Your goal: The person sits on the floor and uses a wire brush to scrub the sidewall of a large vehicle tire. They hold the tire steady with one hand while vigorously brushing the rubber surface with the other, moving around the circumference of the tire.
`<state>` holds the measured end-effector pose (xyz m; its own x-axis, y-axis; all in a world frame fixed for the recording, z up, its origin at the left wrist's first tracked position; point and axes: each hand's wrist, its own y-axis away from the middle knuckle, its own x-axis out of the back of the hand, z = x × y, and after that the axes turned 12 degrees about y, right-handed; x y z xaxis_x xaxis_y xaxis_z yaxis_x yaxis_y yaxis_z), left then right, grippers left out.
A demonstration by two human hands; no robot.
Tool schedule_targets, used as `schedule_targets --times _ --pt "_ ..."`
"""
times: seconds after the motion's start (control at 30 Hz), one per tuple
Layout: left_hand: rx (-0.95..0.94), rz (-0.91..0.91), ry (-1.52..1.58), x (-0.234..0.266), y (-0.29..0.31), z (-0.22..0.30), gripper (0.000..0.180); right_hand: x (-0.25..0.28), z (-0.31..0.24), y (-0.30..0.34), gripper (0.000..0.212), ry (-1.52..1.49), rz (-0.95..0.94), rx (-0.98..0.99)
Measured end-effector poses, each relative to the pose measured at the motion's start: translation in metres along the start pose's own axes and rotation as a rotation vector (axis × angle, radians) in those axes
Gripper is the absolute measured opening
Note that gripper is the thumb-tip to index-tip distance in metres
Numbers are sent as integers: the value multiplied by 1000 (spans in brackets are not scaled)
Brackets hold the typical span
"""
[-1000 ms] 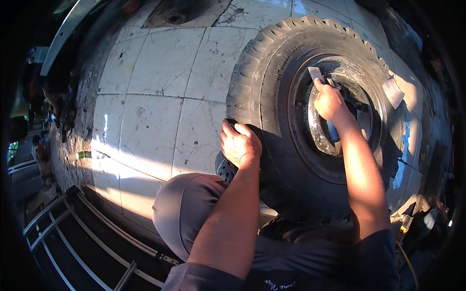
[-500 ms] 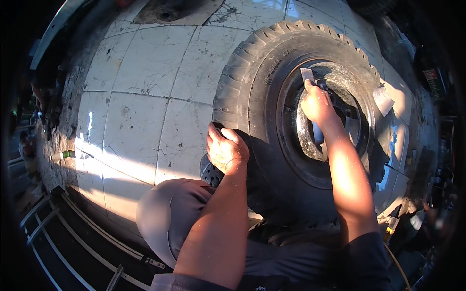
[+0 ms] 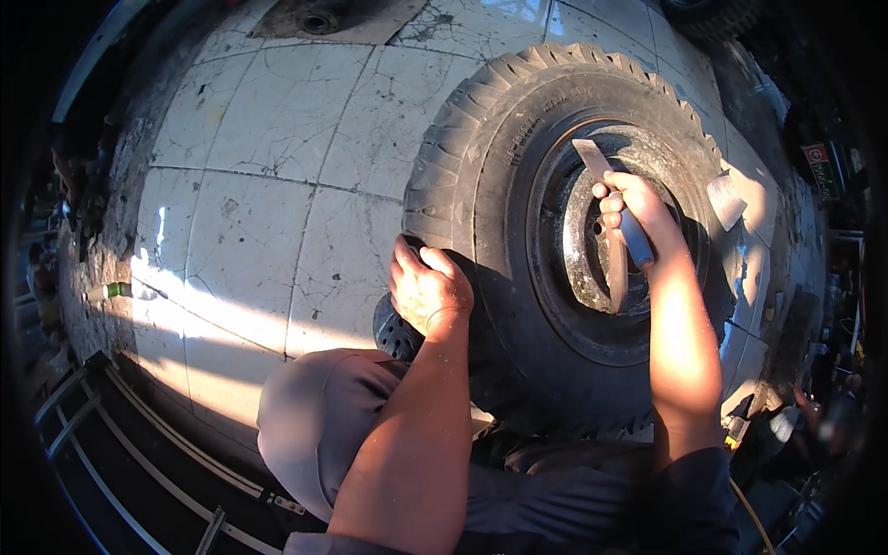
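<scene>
A large black tire (image 3: pixel 499 203) with chunky tread leans in front of me, its worn metal wheel rim (image 3: pixel 583 250) facing up toward me. My right hand (image 3: pixel 643 208) is closed around the blue handle of a flat-bladed scraper (image 3: pixel 590 157). The blade points up and left over the upper inner part of the rim, and I cannot tell whether it touches. My left hand (image 3: pixel 432 289) grips the tread at the tire's left edge, with its fingers curled there and partly in shadow.
Cracked pale floor tiles (image 3: pixel 259 222) spread to the left. A metal rack (image 3: pixel 157 435) stands at lower left, and a green bottle (image 3: pixel 113 290) lies on the left. A pale curved piece (image 3: pixel 727 199) sits beside the tire's right side. Another tire (image 3: pixel 712 17) is at the top right.
My right hand has shifted right and slightly down, turning so the scraper's blue handle now shows. The blade has moved slightly down. My left hand stays on the tread.
</scene>
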<state>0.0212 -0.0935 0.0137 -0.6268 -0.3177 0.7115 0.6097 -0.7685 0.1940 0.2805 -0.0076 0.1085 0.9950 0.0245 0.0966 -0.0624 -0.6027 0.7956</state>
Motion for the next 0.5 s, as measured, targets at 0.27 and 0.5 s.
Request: schedule_targets --times 0.27,0.5 --pt "4 -9 3 0 0 4 52 21 -2 -36 22 -468 -287 -29" --pt "19 -9 18 0 0 3 53 20 3 -37 22 -460 -283 -37"
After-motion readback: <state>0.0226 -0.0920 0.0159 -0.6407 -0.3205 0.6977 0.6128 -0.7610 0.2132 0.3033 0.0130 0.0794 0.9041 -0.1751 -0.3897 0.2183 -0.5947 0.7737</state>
